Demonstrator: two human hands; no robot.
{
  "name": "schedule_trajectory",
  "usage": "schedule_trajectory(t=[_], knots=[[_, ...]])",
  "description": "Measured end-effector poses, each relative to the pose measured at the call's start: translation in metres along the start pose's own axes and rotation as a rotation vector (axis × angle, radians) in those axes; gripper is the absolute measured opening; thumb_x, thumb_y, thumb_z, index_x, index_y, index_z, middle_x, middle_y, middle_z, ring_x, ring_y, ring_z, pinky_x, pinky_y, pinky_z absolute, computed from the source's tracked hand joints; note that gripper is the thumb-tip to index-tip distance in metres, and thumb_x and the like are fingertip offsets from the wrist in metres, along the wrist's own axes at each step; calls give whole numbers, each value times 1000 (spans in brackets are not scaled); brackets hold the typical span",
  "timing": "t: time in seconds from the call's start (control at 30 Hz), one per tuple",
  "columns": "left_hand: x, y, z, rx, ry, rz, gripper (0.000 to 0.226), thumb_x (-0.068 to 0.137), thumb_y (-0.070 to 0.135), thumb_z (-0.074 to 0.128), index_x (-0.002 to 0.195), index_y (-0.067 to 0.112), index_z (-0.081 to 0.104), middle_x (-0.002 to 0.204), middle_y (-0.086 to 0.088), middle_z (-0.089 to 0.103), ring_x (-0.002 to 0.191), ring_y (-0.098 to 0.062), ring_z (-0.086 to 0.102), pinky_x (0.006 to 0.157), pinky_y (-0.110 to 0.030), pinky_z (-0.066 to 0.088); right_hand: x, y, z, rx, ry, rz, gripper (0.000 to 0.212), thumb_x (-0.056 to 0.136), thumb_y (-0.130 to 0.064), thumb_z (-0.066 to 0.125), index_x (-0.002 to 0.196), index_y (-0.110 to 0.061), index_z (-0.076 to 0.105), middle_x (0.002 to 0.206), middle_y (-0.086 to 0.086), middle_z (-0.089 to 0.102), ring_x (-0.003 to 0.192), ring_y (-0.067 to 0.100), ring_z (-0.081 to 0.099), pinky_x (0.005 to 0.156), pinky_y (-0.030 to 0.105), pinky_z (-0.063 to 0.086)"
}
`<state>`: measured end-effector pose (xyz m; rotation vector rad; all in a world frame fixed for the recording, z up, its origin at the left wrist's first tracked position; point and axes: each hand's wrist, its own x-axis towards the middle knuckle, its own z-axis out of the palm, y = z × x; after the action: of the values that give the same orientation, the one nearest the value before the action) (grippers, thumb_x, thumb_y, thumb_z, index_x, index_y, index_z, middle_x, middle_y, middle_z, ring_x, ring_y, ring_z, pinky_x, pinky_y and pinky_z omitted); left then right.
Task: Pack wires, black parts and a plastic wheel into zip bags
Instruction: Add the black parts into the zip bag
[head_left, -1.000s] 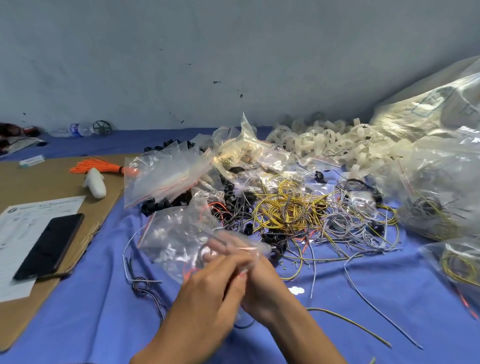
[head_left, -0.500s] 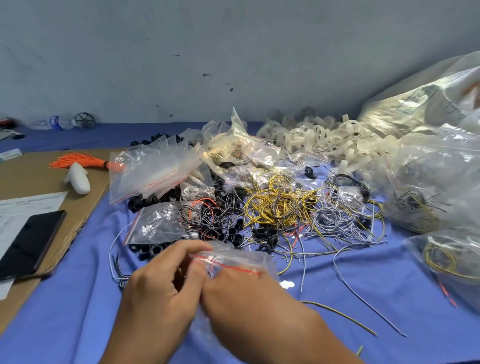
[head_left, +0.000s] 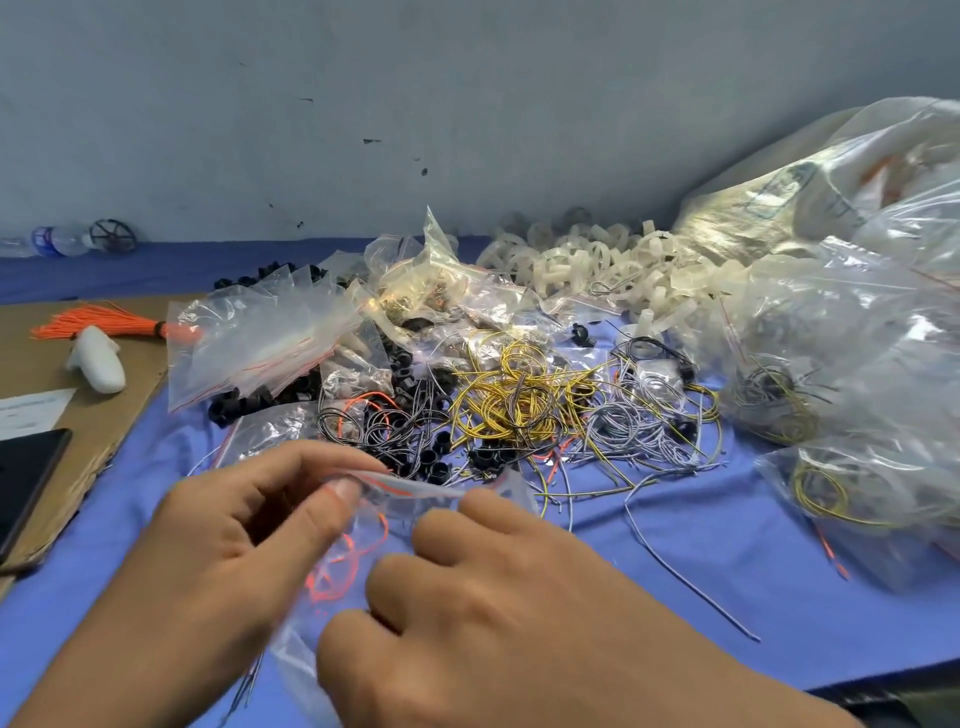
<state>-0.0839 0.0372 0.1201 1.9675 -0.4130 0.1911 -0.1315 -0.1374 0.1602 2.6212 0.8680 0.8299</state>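
Observation:
A small clear zip bag (head_left: 363, 540) with a red seal line and orange wire inside is held low at the front of the blue table. My left hand (head_left: 208, 561) pinches its top left edge between thumb and fingers. My right hand (head_left: 509, 613) grips the top edge further right, its fingers curled over the bag. Behind the bag lies a tangle of yellow wires (head_left: 514, 400), grey wires (head_left: 649, 421) and black ring parts (head_left: 431, 457). White plastic wheels (head_left: 587, 260) are heaped at the back.
A stack of empty zip bags (head_left: 260, 343) lies at the left of the pile. Large filled plastic bags (head_left: 841, 338) crowd the right side. A cardboard sheet (head_left: 104, 415) at the left carries a phone (head_left: 26, 478), a white object (head_left: 98, 358) and an orange bundle (head_left: 104, 327).
Both hands have dropped lower and nearer with the bag. The right hand slid along the bag's red seal line and the camera tilted down.

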Motion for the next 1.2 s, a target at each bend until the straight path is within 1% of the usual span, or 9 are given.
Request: schedule_trajectory(t=[0.1,0.2,0.27,0.37,0.5,0.77,0.97,1.03,1.2], knots=[[10,-13,-22,1,120,-26,24,85,44,71,107,34,73,90,5,76,80,-17,72,65,-32,61,1,15,4,455,352,2,20,88,-21,65,69,-25,57,71,-7,34,71,16,32,73,28,30],[27,-22,-43,21,228,-24,37,92,51,60,111,19,67,91,-11,72,66,-11,66,50,-27,56,2,49,42,670,712,280,22,94,-18,59,76,-10,70,70,0,62,70,21,52,74,33,41],[32,-22,-46,10,286,-6,49,91,59,55,111,16,66,84,-13,67,53,1,58,43,-13,47,-2,82,95,571,581,528,16,94,-17,59,85,-8,69,80,3,67,77,23,58,77,34,43],[22,-26,-39,9,321,-35,52,81,67,53,115,31,67,84,1,70,51,-3,58,45,-9,44,-28,132,185,454,69,826,20,92,-18,59,109,-12,67,108,11,64,102,34,55,89,38,41],[12,-40,-23,60,304,-86,42,77,65,51,112,46,65,86,11,71,50,-7,60,41,-18,43,-66,155,250,234,-430,902,37,97,-36,48,129,-21,57,125,12,58,113,37,50,95,39,39],[11,-51,0,53,261,-100,18,82,47,74,100,48,68,79,11,71,50,-6,60,45,-9,43,-71,165,238,372,-121,995,17,88,-29,66,99,-18,74,95,13,68,92,36,60,78,38,44],[13,-49,13,-68,237,-73,21,82,38,75,101,46,70,80,4,71,51,-5,56,44,-8,41,-69,180,206,584,48,1102,22,89,-39,64,93,-19,74,82,1,75,84,25,68,76,36,52],[13,-49,16,-72,230,-70,25,79,37,64,101,47,70,79,4,71,51,-6,56,44,-8,41,-70,180,197,605,70,1113,22,91,-39,60,93,-22,72,73,-4,73,77,22,69,72,33,50],[14,-51,19,-56,219,-66,22,82,38,76,100,48,69,80,3,70,51,-6,56,44,-9,42,-71,168,178,1045,168,1107,10,94,-28,63,94,-20,69,65,-5,70,46,5,54,51,25,44]])
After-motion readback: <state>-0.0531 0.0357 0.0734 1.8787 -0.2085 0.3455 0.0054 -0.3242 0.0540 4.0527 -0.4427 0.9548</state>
